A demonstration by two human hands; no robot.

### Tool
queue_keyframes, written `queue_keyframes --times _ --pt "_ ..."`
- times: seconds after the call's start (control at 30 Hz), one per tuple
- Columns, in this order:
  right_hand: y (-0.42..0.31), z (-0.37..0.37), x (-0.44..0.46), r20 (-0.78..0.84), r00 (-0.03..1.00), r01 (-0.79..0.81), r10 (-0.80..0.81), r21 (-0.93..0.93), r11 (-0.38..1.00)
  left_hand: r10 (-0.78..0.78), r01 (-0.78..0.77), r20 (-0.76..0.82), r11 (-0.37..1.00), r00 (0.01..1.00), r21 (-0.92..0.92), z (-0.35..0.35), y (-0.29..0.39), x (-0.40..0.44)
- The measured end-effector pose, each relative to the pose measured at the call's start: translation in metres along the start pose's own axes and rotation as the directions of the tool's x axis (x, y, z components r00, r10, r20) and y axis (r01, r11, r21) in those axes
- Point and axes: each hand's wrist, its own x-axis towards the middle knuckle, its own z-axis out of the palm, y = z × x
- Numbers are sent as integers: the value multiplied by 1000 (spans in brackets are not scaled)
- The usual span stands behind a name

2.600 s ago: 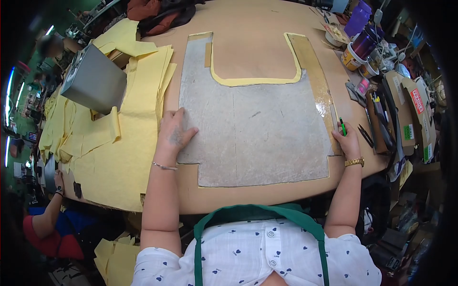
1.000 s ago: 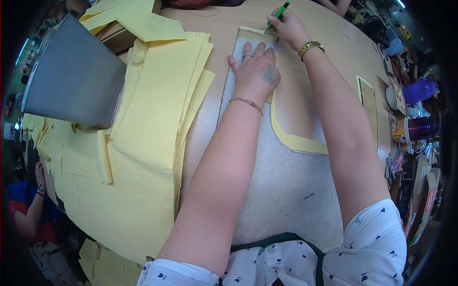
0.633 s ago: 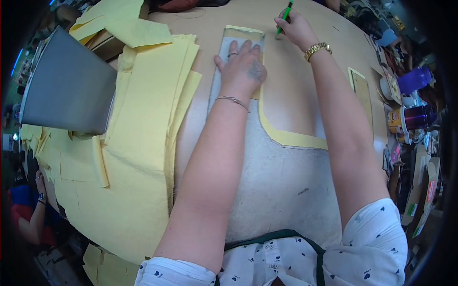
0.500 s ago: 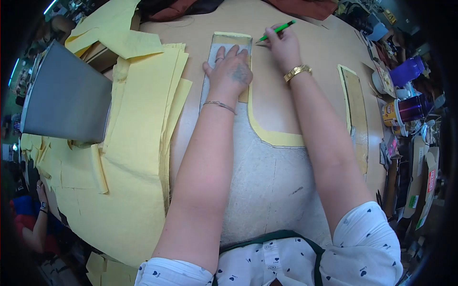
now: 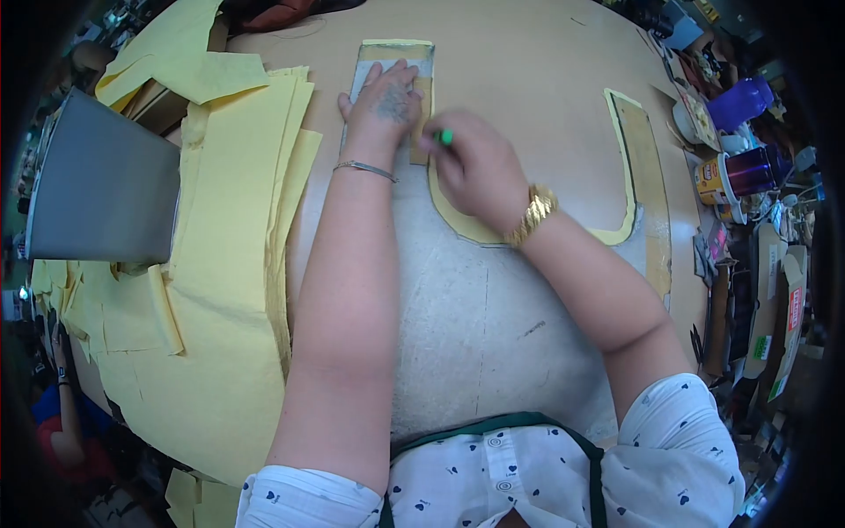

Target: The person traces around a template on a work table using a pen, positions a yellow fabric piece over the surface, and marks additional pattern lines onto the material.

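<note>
A grey template (image 5: pixel 502 326) with a U-shaped cutout and tan tape on its arms lies over a yellow sheet (image 5: pixel 451 214), whose margin shows along the cutout. My left hand (image 5: pixel 384 104) presses flat on the template's left arm, fingers apart and pointing away from me. Closed around a green pencil (image 5: pixel 446 137), my right hand (image 5: pixel 480 167) is at the inner edge of that arm, near the curve of the cutout. Motion blurs its fingers, and the pencil's tip is hidden.
Stacked yellow sheets (image 5: pixel 229 202) lie at the left, with a grey metal block (image 5: pixel 104 180) on them. Dark red material (image 5: pixel 277 12) is at the far edge. Along the right stand a purple bottle (image 5: pixel 741 104), cups and cardboard boxes (image 5: pixel 786 308). Another person's arm (image 5: pixel 66 414) shows at far left.
My right hand has come from the far end of the left arm down its inner edge, towards me, still with the green pencil. My left hand stays pressed on the template while the view has shifted.
</note>
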Motion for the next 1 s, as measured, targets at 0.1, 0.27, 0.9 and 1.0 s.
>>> queue_keyframes --times 0.1,0.27,0.9,1.0 --pt "-34 -30 -27 265 960 73 -94 88 993 -11 11 -16 1000 1000 4 2 0 1" --pt "-1 -41 6 310 833 -547 458 347 761 -15 16 -29 1000 999 15 1 2 -1" --pt "0 -1 -1 7 997 -76 75 42 996 8 -7 -23 1000 1000 31 4 -3 2" --pt "-28 -24 -36 200 979 12 -31 99 995 -22 22 6 1000 1000 19 1 0 3"
